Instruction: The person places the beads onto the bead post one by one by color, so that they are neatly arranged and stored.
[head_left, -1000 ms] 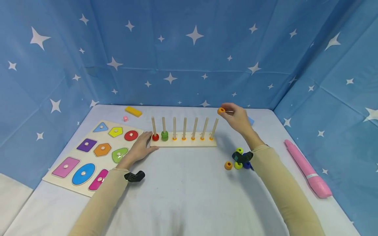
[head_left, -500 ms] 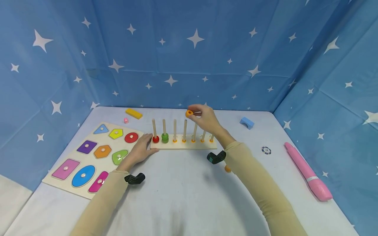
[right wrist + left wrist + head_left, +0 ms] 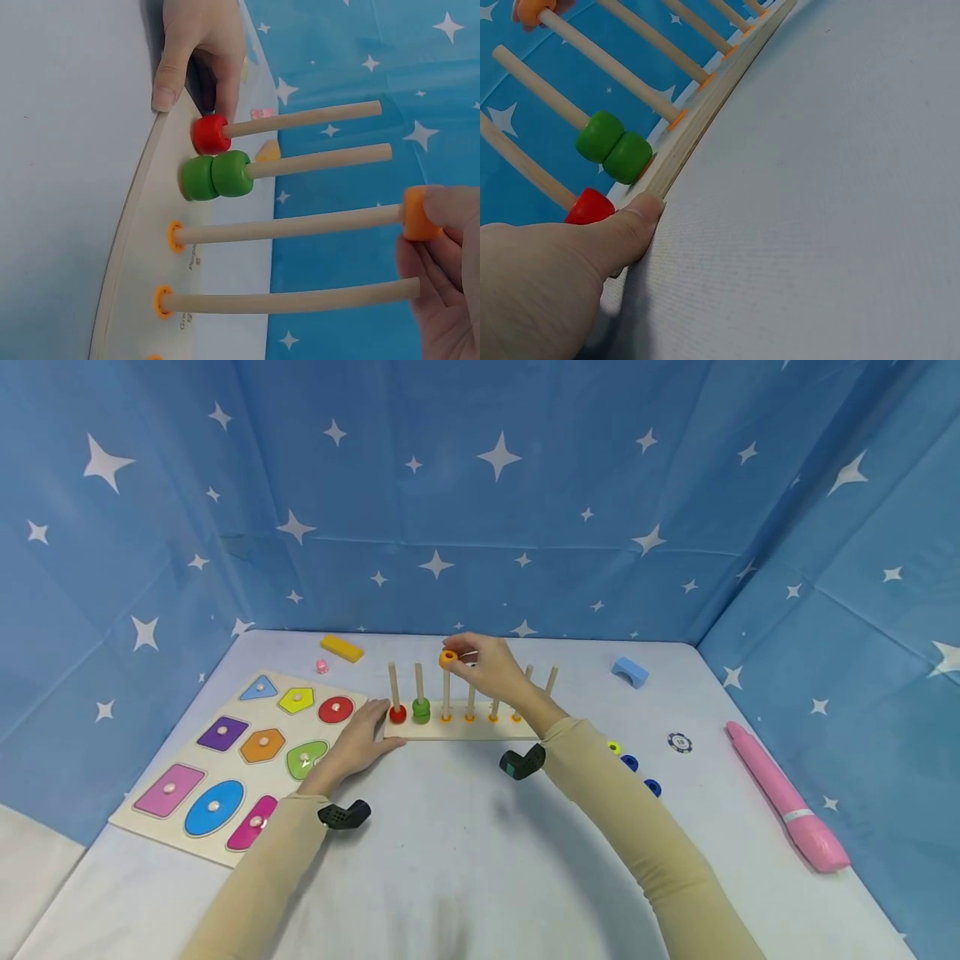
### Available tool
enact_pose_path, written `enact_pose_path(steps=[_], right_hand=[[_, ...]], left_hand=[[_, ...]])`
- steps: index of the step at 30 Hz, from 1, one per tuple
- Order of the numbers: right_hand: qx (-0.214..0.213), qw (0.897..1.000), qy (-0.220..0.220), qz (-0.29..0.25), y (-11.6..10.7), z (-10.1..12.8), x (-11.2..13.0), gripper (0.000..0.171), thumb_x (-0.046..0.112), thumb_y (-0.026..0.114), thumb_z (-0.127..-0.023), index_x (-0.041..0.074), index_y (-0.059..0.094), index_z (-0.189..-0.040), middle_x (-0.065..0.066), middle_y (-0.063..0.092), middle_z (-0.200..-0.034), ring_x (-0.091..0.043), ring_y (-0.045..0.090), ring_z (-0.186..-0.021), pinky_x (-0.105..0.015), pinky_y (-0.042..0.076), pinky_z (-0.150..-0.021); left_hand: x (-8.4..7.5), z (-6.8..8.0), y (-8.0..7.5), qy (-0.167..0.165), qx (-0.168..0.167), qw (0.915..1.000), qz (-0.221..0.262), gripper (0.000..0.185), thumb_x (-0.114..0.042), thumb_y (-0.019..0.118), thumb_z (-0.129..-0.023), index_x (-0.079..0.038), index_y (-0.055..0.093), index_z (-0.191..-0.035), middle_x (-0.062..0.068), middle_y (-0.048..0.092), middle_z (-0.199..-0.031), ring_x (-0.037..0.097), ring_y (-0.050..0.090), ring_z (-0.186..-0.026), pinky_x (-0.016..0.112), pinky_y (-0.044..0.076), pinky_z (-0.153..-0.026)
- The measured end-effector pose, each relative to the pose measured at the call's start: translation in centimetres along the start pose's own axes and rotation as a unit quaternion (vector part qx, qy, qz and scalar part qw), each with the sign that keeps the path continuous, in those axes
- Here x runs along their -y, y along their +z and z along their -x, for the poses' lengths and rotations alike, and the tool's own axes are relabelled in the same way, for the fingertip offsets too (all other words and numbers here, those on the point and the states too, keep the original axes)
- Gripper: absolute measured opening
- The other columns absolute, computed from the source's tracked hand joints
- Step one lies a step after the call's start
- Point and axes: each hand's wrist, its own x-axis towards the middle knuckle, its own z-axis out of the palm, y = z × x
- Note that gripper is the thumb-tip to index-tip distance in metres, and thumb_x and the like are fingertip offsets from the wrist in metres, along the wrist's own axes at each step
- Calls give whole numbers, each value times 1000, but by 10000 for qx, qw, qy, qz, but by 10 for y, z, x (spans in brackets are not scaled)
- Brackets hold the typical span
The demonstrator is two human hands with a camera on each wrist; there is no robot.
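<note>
Orange bead [image 3: 448, 657]: centre of the head view, at the very top of the third peg from the left, pinched by the right hand.
Right hand [image 3: 491, 670]: fingertips [image 3: 450, 206] closed round the orange bead, just above the peg rack.
Peg rack [image 3: 465, 729]: wooden base with upright pegs, centre of the head view; a red bead [image 3: 397, 714] sits on the first peg, two green beads [image 3: 421, 709] on the second.
Left hand [image 3: 358, 745]: fingers relaxed and holding nothing, thumb [image 3: 630, 225] pressed against the rack's left end.
Shape puzzle board [image 3: 240, 760]: lower left, just beside the left hand.
Loose beads [image 3: 630, 762]: yellow-green and blue, right of the rack.
Pink pen [image 3: 783, 797]: far right.
</note>
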Motion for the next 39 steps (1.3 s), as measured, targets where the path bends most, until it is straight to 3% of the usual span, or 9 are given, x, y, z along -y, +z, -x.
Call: enact_pose_path(steps=[9,19,28,34,39], right_hand=[[-18,10000,-85,25,-5,1,-1,32,11,66,-88,3,61,-119,-8,65,-107,-16,62,-97,-27,53,-86],[-147,9998,-95,-127,-10,4,-1,32,11,65,-89,4,61,-120,-6,65,-108,-14,62,-99,-20,51,-86],[-719,9935,125,-876,-55,23,-16,31,11,65,-90,4,61,-119,-11,65,-112,-20,63,-101,-27,52,-88],[-1293,9890,170,-692,-88,50,-21,29,8,63,-91,-3,61,-118,-19,65,-110,-29,62,-102,-33,51,-90],[-1612,9858,286,-383,-102,75,-20,27,3,61,-90,-7,61,-115,-23,64,-109,-33,62,-102,-35,51,-90]], left_hand=[[-3,-3,0,-13,58,10000,-77,82,-34,70,-86,1,27,-147,21,26,-151,35,13,-141,49,17,-114],[-4,-2,0,3,60,10000,4,82,-33,70,-85,2,28,-146,22,26,-150,37,14,-141,51,16,-114],[-4,-1,-1,-56,73,10000,-23,82,-32,70,-86,2,28,-146,22,25,-150,36,13,-141,51,16,-114],[-2,-1,-2,-79,95,9999,-96,82,-33,70,-85,2,28,-146,22,25,-150,36,13,-141,51,17,-114],[-2,-1,-2,-94,134,9998,-97,82,-33,70,-85,1,27,-147,21,25,-151,36,13,-141,51,17,-114]])
